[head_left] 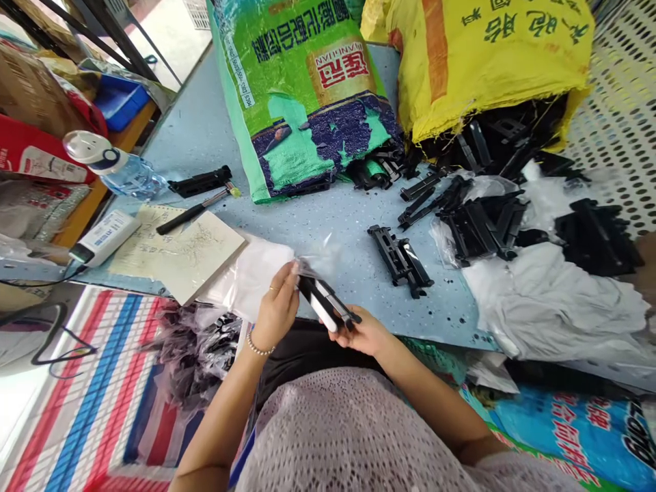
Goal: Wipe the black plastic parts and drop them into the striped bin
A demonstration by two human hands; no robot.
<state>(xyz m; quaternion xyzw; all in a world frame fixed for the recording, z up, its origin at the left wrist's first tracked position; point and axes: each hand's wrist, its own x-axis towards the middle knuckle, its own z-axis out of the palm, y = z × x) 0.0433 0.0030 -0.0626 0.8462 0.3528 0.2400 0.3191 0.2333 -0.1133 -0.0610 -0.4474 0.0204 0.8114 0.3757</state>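
Note:
My right hand (360,331) grips the near end of a long black plastic part with a white side (324,301), held tilted over the table's front edge. At its far end my left hand (283,294) pinches a clear plastic bag (320,258), whose mouth lies around that end of the part. How far the part is inside the bag I cannot tell. A stack of flat clear bags (261,270) lies beside my left hand. To the right of my hands, a couple of similar black parts (400,260) rest together on the blue speckled table (338,222).
A green sack (307,82) and a yellow sack (492,55) spill black parts at the back. More black parts (482,225) and a white cloth (558,294) lie right. Leftward are a cardboard sheet (205,256), a screwdriver-like tool (187,217), a white device (105,238) and a water bottle (117,167).

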